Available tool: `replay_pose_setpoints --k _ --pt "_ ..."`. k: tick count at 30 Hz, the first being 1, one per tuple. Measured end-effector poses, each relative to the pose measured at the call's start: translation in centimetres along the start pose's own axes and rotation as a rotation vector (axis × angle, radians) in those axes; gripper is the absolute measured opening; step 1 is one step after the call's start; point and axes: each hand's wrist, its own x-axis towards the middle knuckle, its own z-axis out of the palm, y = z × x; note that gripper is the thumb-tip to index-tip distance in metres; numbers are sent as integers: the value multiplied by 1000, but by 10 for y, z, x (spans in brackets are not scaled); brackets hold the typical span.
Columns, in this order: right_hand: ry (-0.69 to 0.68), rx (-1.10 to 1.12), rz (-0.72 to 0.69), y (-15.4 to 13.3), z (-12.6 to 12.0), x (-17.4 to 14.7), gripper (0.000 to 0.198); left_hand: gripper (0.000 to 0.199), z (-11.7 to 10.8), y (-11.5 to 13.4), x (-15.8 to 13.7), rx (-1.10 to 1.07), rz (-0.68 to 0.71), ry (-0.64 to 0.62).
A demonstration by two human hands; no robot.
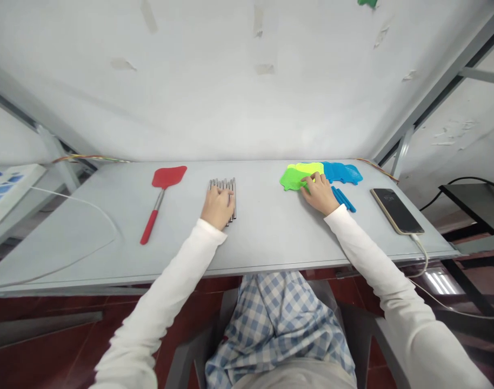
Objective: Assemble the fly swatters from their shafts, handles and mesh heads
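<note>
My left hand [218, 206] rests on a row of silver metal rods [234, 200] lying side by side, its fingers curled over them. At the right, my right hand [320, 195] has its fingers closed at the edge of a green plastic fly swatter head [292, 178]. A yellow swatter head [312, 167] and blue swatter heads [344, 173] overlap behind the green one. Just beside my right hand lie several blue handles [344, 199]. A red fly swatter [159, 197] with a metal shaft lies left of the rods.
A phone [396, 210] with a charging cable [421, 251] lies at the table's right end. A thin white cable [105, 216] curves across the left side of the grey table [263, 243]. Behind the table rises a white wall [231, 108], and metal frame posts stand at both sides.
</note>
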Motion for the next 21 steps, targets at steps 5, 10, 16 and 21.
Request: replay_pose_setpoints --k 5,10,16,21 --pt "-31 -150 167 6 -5 -3 33 37 10 33 18 166 -50 -221" --pt "-106 -161 107 2 -9 -8 26 31 12 40 16 61 -22 -253" --pt "-92 -153 50 -9 -10 -13 25 36 19 31 18 25 -78 -92" --pt "-122 -130 6 -9 -9 -13 20 36 26 26 33 -154 -107 -186"
